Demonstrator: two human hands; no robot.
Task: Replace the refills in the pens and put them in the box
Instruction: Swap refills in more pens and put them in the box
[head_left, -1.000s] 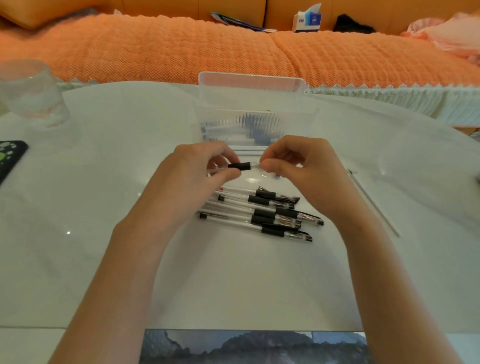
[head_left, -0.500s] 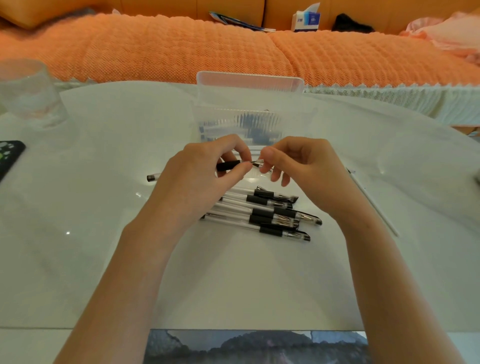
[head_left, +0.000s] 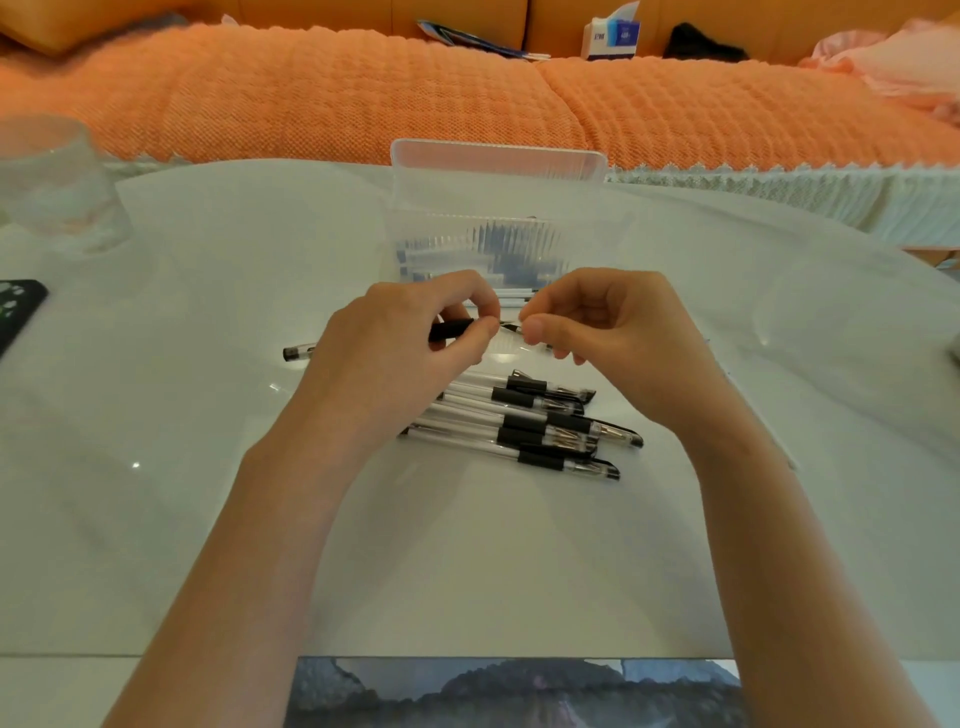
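Note:
My left hand (head_left: 400, 343) grips a clear pen (head_left: 449, 329) by its black grip, with the pen's black end cap sticking out to the left. My right hand (head_left: 592, 327) pinches the pen's tip end, fingertips almost touching the left thumb. Just below the hands lies a pile of several clear pens with black grips (head_left: 535, 423) on the white table. Behind the hands stands the clear ribbed plastic box (head_left: 498, 161), with dark pen parts showing through its front wall.
A drinking glass (head_left: 57, 182) stands at the far left, and a dark phone (head_left: 15, 306) lies at the left edge. A thin white refill (head_left: 753, 410) lies right of my right wrist. An orange sofa runs behind the table. A dark picture lies at the near edge.
The pen has slid left through my left hand, so its end cap now shows left of the hand. My right fingers have moved in closer on the tip end.

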